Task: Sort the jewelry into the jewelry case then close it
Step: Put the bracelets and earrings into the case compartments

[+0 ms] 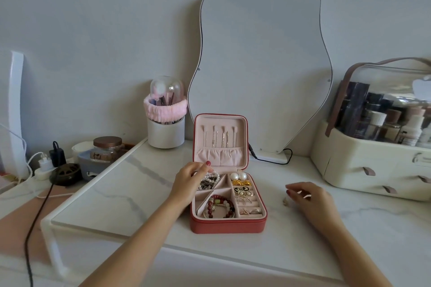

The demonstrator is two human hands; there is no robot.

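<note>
Head view. Jewelry case (227, 225), terracotta-red outside and pale pink inside, lies open on the white marble-patterned tabletop (130, 193), its lid (220, 140) standing upright at the rear. The lid lining carries four slim necklaces hung from hooks above a gathered pocket. In the base, the rear-left triangular compartment holds pearl bracelets (211, 178); the front-left compartment holds a red beaded bracelet (220, 205); at rear right sit two large pearl earrings (240, 176), with gold pieces, black-and-gold studs and small rings in the slots in front of them. Left hand (190, 179) reaches over the case's rear-left corner, fingers curled down onto the pearl bracelets, thumb raised toward the lid; whether it pinches them cannot be told. Right hand (307, 196) hovers over the tabletop well right of the case, fingers loosely curled, fingertips just beside a small gold item (285, 201) lying on the marble; contact is unclear. Behind the case stands a wavy-edged mirror (263, 65) with a black cable at its foot. Behind and left of the case is a white brush holder (166, 134) wrapped in a pink headband. Far right of the case is a cream cosmetics organizer (363, 165) with a clear lid. Far left of the case are a jar (107, 147) and plugs.
</note>
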